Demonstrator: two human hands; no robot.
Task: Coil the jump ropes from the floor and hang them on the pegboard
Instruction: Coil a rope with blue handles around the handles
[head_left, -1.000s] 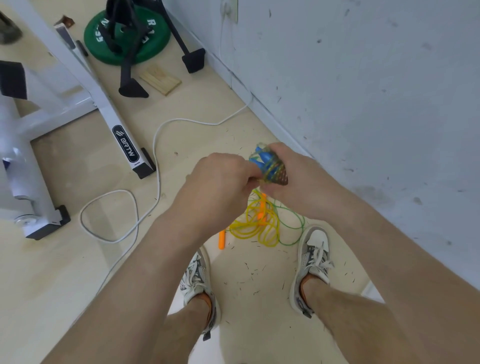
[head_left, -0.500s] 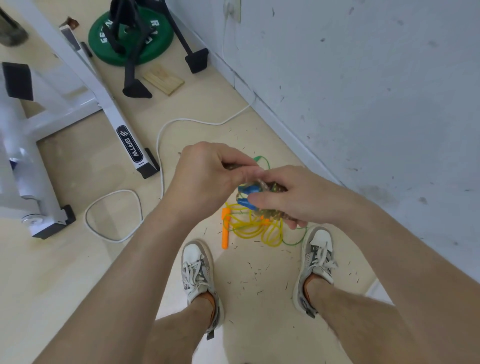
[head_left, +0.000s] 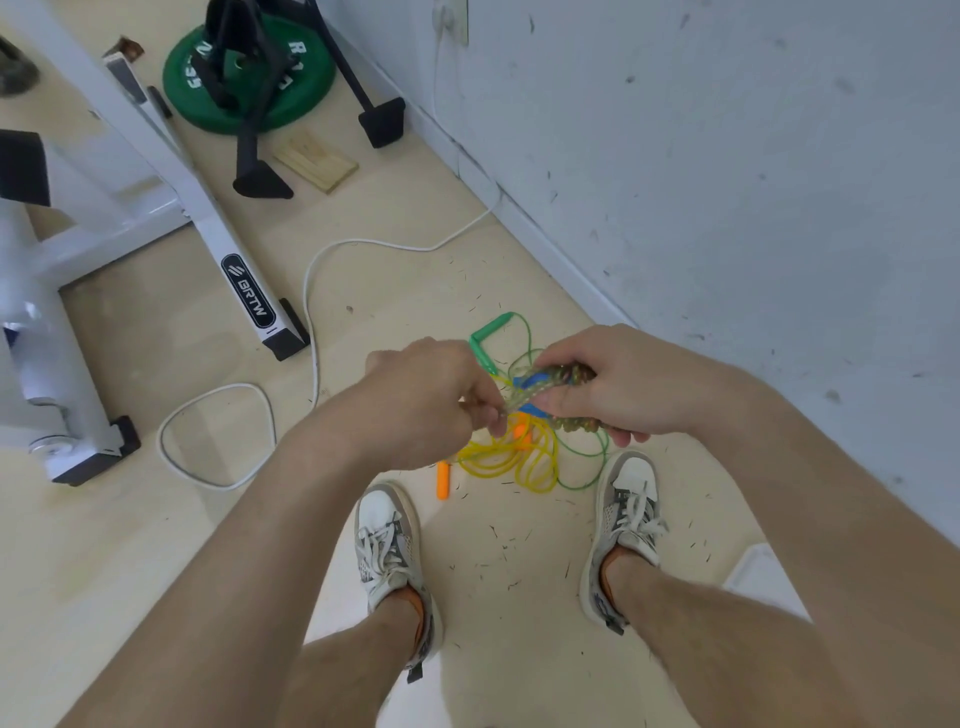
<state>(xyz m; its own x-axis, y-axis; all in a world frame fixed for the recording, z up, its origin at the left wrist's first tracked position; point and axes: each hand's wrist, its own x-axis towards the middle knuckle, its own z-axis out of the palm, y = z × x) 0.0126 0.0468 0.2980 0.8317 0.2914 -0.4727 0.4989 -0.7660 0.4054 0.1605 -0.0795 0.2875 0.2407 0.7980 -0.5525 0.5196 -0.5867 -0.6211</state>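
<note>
The left hand (head_left: 423, 402), knuckles up, hides its own fingertips, which pinch one end of a coiled beaded jump rope (head_left: 566, 374). The coil lies roughly left to right above the floor, largely covered by the right hand (head_left: 631, 384), whose fingers curl round it. 2 tangled ropes, yellow rope (head_left: 498, 458) and green rope (head_left: 491, 330), lie on the floor beneath.

Jump ropes (head_left: 498, 457) on floor (head_left: 156, 545) just ahead of shoes (head_left: 387, 535); wall (head_left: 727, 182) right, bench frame (head_left: 228, 249) left.
</note>
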